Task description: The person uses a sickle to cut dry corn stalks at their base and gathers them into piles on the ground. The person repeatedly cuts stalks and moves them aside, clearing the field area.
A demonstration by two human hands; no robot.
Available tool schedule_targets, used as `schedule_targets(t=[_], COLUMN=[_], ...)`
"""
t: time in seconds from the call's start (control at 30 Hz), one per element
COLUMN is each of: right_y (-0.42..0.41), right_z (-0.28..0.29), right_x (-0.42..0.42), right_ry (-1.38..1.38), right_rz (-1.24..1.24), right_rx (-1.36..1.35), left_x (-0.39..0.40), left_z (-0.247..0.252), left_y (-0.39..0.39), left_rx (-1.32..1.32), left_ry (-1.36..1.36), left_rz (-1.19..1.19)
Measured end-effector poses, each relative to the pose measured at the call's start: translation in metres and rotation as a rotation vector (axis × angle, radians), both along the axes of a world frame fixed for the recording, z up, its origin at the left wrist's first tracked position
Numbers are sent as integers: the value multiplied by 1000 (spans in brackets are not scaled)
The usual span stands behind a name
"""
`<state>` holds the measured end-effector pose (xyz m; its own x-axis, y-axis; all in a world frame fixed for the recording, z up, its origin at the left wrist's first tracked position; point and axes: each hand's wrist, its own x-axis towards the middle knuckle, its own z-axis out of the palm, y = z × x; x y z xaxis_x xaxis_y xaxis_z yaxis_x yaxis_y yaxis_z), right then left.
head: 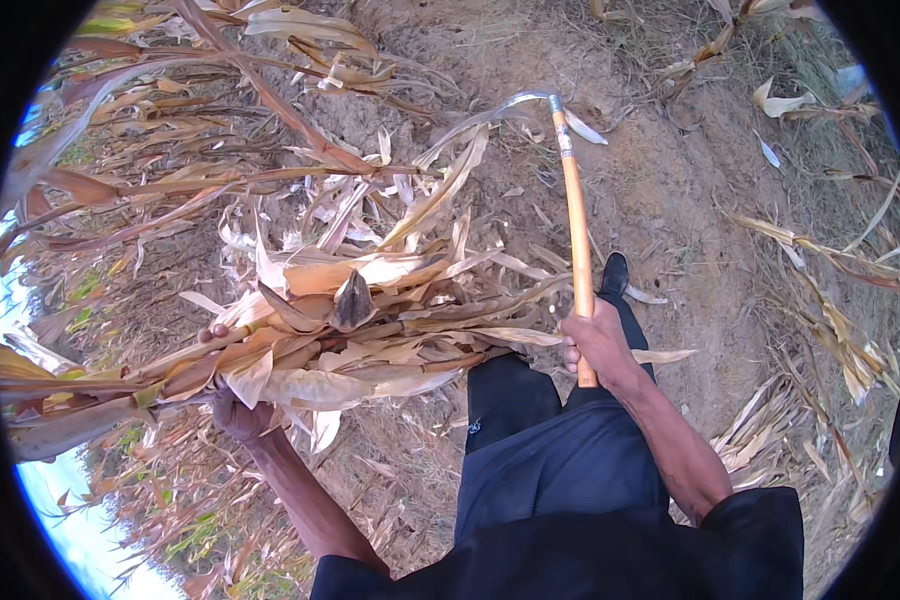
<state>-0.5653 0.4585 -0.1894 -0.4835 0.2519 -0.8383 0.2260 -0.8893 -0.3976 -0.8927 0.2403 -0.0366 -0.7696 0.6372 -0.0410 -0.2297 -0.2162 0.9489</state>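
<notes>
My left hand [241, 414] is wrapped around a bundle of dry corn stalks [390, 341] at the left; its fingertips show over the bundle's far side. Brown leaves and husks hang off the stalks, and part of the hand is hidden behind them. In my right hand [600, 341] is the lower end of a sickle's wooden handle [579, 225]. The sickle points away from me, and its thin curved metal blade [521, 100] bends to the left at the far end. The blade's tip is hard to make out against the dry leaves.
More dry corn stalks [270, 176] lean in at the upper left. Cut stalks and leaves [761, 424] lie on the bare soil [690, 262] to the right. My shoe [615, 274] rests on the ground beyond the right hand. Dark clothing shows at the right rim.
</notes>
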Motion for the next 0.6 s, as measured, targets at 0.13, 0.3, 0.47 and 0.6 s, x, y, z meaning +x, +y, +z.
schedule_targets(t=[0.13, 0.3, 0.47, 0.6], right_y=[-4, -51, -92, -117], right_z=[0, 19, 53, 67], right_x=[-59, -96, -92, -87], right_ry=[15, -30, -75, -212], right_rz=[198, 525, 721, 957], right_rx=[174, 483, 386, 360], left_x=[-38, -86, -113, -152], left_z=[1, -53, -90, -124], left_y=[18, 56, 78, 68], left_rx=[-38, -115, -137, -162], left_ry=[-7, 22, 16, -41], left_rz=[76, -15, -130, -73])
